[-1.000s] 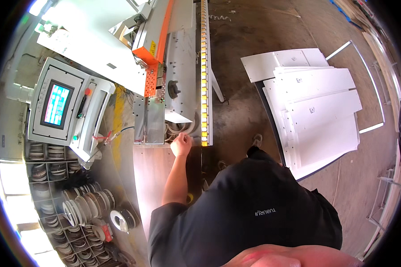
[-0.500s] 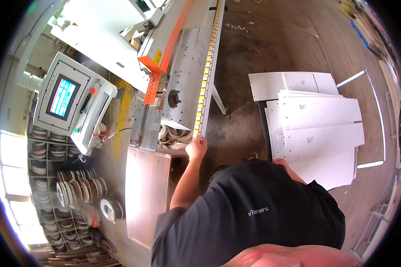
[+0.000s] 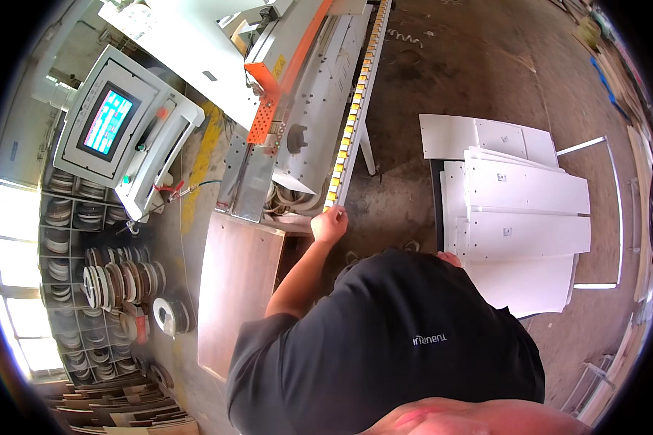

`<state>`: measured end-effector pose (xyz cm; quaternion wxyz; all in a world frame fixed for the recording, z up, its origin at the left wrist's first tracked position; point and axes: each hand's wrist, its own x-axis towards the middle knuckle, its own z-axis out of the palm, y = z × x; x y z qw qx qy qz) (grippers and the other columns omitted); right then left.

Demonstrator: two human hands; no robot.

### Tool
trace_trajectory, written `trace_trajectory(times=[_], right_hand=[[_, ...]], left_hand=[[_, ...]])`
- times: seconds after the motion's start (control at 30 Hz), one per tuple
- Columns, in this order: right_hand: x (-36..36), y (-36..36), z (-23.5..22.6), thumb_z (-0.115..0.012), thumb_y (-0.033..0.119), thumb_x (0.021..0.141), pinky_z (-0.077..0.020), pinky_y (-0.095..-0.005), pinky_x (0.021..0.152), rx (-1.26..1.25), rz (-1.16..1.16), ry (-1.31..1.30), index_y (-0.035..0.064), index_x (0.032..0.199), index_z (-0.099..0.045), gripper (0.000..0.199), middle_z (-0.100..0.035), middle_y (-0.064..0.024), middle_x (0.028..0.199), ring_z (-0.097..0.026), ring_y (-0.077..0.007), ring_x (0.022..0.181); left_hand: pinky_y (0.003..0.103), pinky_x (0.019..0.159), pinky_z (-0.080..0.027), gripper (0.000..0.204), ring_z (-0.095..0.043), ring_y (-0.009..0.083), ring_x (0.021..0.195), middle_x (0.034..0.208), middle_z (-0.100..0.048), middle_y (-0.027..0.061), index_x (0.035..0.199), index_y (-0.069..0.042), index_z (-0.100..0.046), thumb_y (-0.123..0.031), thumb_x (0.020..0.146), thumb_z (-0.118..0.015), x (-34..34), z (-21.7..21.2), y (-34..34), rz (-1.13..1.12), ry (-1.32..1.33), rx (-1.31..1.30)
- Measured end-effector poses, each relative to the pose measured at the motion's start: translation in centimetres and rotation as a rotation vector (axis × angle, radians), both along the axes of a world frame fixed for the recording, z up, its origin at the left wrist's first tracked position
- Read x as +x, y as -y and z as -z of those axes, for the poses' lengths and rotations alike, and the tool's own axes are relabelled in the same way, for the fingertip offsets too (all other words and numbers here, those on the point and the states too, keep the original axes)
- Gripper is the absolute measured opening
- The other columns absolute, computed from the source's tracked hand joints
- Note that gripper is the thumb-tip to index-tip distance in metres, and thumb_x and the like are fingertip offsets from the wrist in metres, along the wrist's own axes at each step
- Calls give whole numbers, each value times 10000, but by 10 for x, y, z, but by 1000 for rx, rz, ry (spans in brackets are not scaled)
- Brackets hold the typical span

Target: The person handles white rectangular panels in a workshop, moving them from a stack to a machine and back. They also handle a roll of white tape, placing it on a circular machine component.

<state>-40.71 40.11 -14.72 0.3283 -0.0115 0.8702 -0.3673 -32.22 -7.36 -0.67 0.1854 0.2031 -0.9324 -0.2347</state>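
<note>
My left hand (image 3: 330,225) is closed, its fingers curled at the near end of a long roller rail (image 3: 351,127) with yellow and white rollers. That rail runs along the side of a grey and white machine (image 3: 308,109) with an orange guard. Only a small part of my right hand (image 3: 450,258) shows past my dark shirt, by the left edge of a stack of white panels (image 3: 526,192). Its fingers are too hidden to read. Several panels lie unevenly stacked, with small drilled holes and little labels on some.
A control console (image 3: 109,123) with a lit screen stands at left. Below it, edging rolls (image 3: 123,279) fill a rack and the floor beside a wooden cabinet (image 3: 239,290). A white metal frame (image 3: 617,210) borders the panels at right. Boards (image 3: 116,406) lie at lower left.
The whole view has shifted and turned slightly. My left hand stays at the rail's end. My right forearm, visible before, is now hidden behind my shirt, with only part of the hand showing.
</note>
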Motion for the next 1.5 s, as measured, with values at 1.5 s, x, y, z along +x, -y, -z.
trace_trajectory(times=[1.5], right_hand=[[-36,35,9,-500,465,978,-526,-442,798,22,-225,-169,39,911,-716,482,-725,-157,834,-709,-337,875]], left_hand=[[445,541,-526,76,-684,313,603,677,-684,66,856,-181,-650,-220,846,-715,-2,-9,9,127,-21,-59]])
